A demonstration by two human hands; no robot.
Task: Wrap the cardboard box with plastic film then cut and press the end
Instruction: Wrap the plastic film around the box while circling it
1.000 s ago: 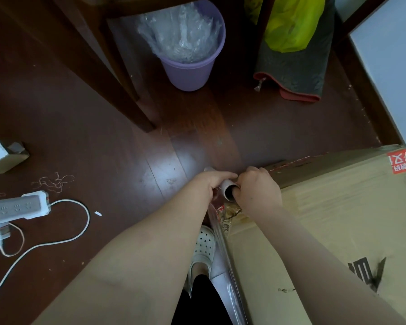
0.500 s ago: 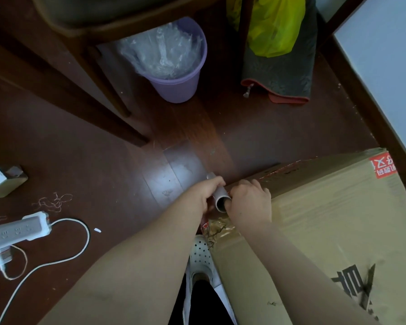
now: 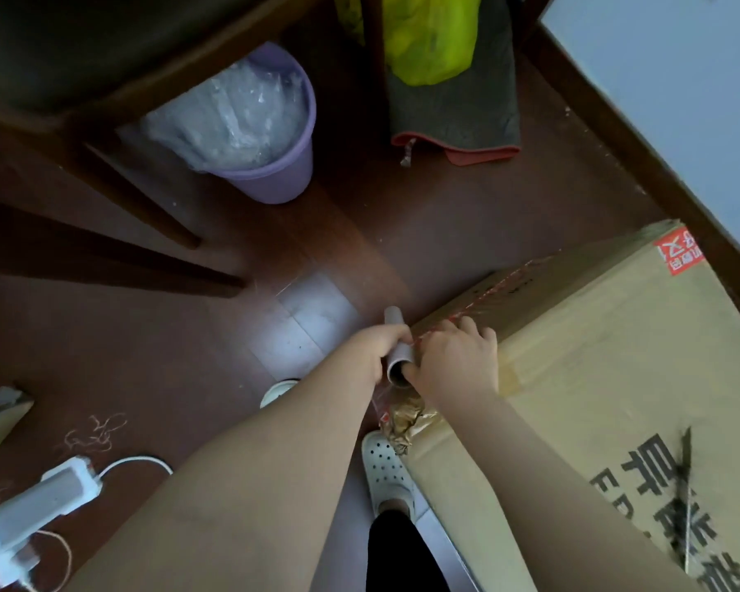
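I'm looking down on a dark wood floor [image 3: 445, 215]. A cardboard box [image 3: 616, 378] sits on it at right, a purple bin [image 3: 270, 173] up top, a white power strip [image 3: 39, 502] with its cable at lower left, tangled threads [image 3: 95, 433] nearby.

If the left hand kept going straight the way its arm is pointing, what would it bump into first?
Probably bare floor at first. The left hand, gripping the film roll, points up the picture past the cardboard box; the hanging grey cloth lies further along, though depth is unclear.
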